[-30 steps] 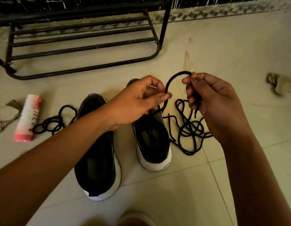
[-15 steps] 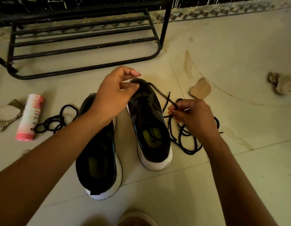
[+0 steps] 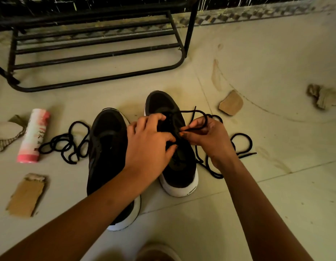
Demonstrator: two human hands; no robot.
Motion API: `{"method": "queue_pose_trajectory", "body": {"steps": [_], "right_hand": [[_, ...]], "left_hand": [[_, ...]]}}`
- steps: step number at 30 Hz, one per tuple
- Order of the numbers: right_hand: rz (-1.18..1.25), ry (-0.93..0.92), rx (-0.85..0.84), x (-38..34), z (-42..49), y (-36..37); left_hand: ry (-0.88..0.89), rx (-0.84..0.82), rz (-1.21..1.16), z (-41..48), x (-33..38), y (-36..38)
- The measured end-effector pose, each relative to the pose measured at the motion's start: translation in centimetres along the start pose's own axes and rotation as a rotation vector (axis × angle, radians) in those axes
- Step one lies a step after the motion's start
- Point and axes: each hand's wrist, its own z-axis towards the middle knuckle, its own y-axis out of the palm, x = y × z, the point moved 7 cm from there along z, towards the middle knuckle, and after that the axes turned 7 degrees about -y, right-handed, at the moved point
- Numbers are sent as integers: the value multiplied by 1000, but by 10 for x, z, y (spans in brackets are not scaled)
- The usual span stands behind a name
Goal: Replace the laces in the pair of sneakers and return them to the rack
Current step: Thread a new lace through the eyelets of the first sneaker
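Observation:
Two black sneakers with white soles stand side by side on the floor, the left sneaker (image 3: 107,147) and the right sneaker (image 3: 174,166). My left hand (image 3: 150,146) grips the tongue area of the right sneaker. My right hand (image 3: 208,140) pinches a black lace (image 3: 193,112) just above that sneaker's eyelets; a loop of it arcs over my fingers. The rest of this lace lies coiled on the floor to the right (image 3: 242,146). A second black lace (image 3: 69,144) lies bunched left of the left sneaker. The black metal rack (image 3: 99,53) stands behind.
A pink and white can (image 3: 33,136) lies at the left beside a cloth scrap (image 3: 7,134). Cardboard pieces lie at the lower left (image 3: 26,194) and behind my right hand (image 3: 231,102). A crumpled rag (image 3: 321,98) is at far right. A foot (image 3: 156,251) shows at the bottom edge.
Both hands have dropped from mid-air onto the right sneaker. My left hand now grips the shoe, and my right hand brought the lace end to the eyelets.

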Motion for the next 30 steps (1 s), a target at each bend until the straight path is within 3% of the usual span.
{"method": "queue_pose_trajectory", "body": {"steps": [4, 8, 10, 14, 30], "right_hand": [[-35, -13, 4, 1, 3, -1], [246, 20, 108, 2, 4, -4], [257, 14, 98, 2, 4, -3], [63, -70, 38, -4, 2, -2], [-570, -291, -200, -37, 17, 14]], "left_hand": [[40, 1, -4, -3, 2, 6], [74, 29, -85, -6, 1, 14], [41, 63, -170, -7, -1, 15], [-8, 116, -284, -4, -4, 12], [18, 155, -342, 1, -8, 11]]}}
